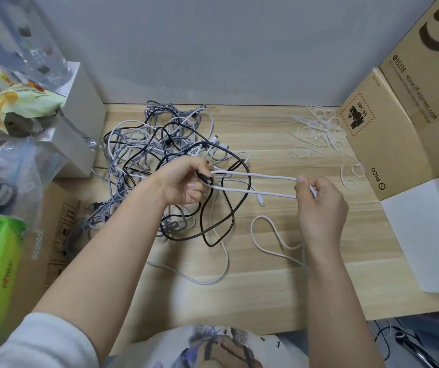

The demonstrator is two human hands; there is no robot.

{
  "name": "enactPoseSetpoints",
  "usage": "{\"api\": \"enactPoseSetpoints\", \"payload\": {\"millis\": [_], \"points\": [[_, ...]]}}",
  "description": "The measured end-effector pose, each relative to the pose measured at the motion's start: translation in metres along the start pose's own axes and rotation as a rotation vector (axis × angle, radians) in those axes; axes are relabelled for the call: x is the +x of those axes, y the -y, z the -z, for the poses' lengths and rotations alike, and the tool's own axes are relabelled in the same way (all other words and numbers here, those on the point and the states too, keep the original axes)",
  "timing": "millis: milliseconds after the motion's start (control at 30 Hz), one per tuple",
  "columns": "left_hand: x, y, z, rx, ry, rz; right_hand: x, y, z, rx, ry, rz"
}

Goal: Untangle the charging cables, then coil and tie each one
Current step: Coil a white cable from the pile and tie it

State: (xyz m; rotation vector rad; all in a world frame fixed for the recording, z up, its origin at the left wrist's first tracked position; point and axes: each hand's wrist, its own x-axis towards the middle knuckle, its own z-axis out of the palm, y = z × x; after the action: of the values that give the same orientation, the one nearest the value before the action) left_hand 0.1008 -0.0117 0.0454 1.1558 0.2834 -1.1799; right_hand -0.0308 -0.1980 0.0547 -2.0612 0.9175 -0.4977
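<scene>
Stretching white cable (255, 185) beside "PICO" box (388, 144).

white cable (255, 176), black cable (229, 208), pale wood-grain table (279, 288)

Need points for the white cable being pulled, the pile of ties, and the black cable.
white cable (255, 177), head view, upper strand stretched between the hands.
ties (319, 128), head view, middle of the loose white pile.
black cable (214, 244), head view, bottom of its loop on the table.
</scene>
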Motion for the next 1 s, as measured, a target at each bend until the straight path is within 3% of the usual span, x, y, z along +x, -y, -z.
{"api": "enactPoseSetpoints", "payload": {"millis": [67, 233, 400, 500, 633, 700, 867, 1000], "points": [[-0.002, 0.002, 0.0, 0.012, 0.027, 0.015, 0.001, 0.0, 0.0, 0.006, -0.009, 0.006], [-0.008, 0.01, 0.007, 0.31, -0.04, -0.008, 0.005, 0.001, 0.012, 0.133, -0.043, -0.045], [-0.02, 0.013, 0.01, 0.329, -0.136, -0.076, 0.008, -0.001, 0.018, 0.269, -0.044, -0.113], [-0.023, 0.019, 0.007, 0.267, -0.176, -0.148, 0.007, -0.002, 0.016, 0.121, 0.156, -0.107], [-0.019, 0.028, 0.0, 0.241, -0.217, -0.21, -0.007, 0.015, 0.007, -0.072, 0.654, -0.099], [-0.015, 0.035, -0.005, 0.236, -0.229, -0.233, -0.022, 0.023, -0.006, -0.118, 0.816, -0.043], [-0.014, 0.052, -0.017, 0.195, -0.248, -0.308, -0.046, 0.038, -0.037, -0.239, 0.829, 0.176], [-0.021, 0.054, -0.019, 0.294, -0.236, -0.369, -0.045, 0.028, -0.054, -0.183, 0.729, 0.12]]}}
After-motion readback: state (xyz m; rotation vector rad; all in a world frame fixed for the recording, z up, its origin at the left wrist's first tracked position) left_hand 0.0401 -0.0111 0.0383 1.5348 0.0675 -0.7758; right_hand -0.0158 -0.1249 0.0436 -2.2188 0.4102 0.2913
